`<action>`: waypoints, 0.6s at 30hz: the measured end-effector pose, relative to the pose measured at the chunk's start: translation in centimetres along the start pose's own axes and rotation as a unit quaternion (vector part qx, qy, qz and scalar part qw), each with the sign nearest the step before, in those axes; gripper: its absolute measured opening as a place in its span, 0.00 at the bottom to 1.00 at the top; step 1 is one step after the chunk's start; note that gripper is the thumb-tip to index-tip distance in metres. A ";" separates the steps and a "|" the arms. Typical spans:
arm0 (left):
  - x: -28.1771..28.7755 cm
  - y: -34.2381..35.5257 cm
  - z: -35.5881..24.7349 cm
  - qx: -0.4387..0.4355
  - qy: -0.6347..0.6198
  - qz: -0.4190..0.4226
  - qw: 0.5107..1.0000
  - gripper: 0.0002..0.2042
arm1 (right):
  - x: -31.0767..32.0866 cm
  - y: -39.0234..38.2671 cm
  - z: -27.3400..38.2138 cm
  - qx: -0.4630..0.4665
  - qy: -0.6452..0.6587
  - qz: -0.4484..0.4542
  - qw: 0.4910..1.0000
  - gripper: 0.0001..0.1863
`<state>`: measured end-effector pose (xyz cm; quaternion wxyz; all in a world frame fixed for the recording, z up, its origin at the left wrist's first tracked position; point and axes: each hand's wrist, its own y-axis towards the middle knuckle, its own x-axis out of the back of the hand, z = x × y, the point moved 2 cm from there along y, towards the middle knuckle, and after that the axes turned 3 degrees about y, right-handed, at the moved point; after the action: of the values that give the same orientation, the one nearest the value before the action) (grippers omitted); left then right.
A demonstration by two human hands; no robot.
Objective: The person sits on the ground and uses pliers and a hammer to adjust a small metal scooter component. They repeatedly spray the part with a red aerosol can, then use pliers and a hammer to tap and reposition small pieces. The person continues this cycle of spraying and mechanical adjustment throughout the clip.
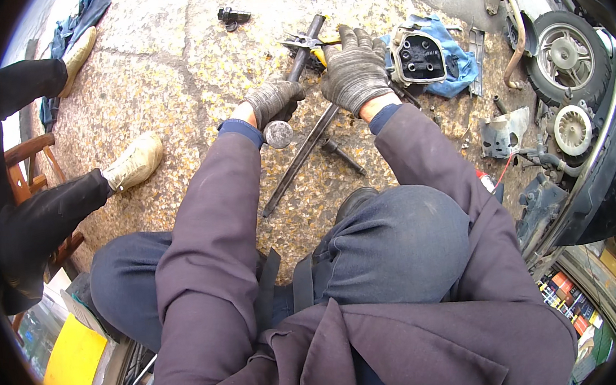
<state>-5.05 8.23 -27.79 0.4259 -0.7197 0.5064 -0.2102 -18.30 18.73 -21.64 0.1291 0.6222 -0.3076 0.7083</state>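
Note:
My gloved left hand (275, 99) is closed around a dark metal rod (313, 28) with a rounded silver end (278, 134) below the fist. Near the rod's top are pliers (303, 41) with yellow on the handles. My gloved right hand (354, 69) lies palm down with fingers stretched out beside the pliers, partly hiding their handles. Below my hands, a long dark bar (298, 164) lies diagonally on the speckled floor (132, 76), with a shorter dark metal piece (343, 156) to its right.
An engine cover (417, 56) on blue cloth sits right, near a scooter wheel (563, 56), exhaust pipe (517, 67) and loose parts. Another person's legs (49, 213) and shoes are left, by a wooden stool (20, 164). A small black part (233, 16) lies ahead.

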 end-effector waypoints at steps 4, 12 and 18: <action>0.4 0.3 -1.1 -0.019 0.182 -0.080 0.980 0.12 | 0.4 0.5 1.0 0.012 -0.016 -0.022 1.000 0.31; -1.0 0.0 -1.9 -0.043 0.512 -0.176 0.840 0.27 | -0.1 0.0 0.6 0.007 -0.020 0.020 1.000 0.31; -1.6 -0.2 -1.9 -0.020 0.533 -0.205 0.821 0.27 | -1.1 -0.2 0.8 0.007 -0.018 -0.005 1.000 0.36</action>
<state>-6.97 8.96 -26.34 0.0221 -0.5906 0.4995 -0.6334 -17.33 18.57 -22.57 0.1230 0.6372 -0.3015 0.6985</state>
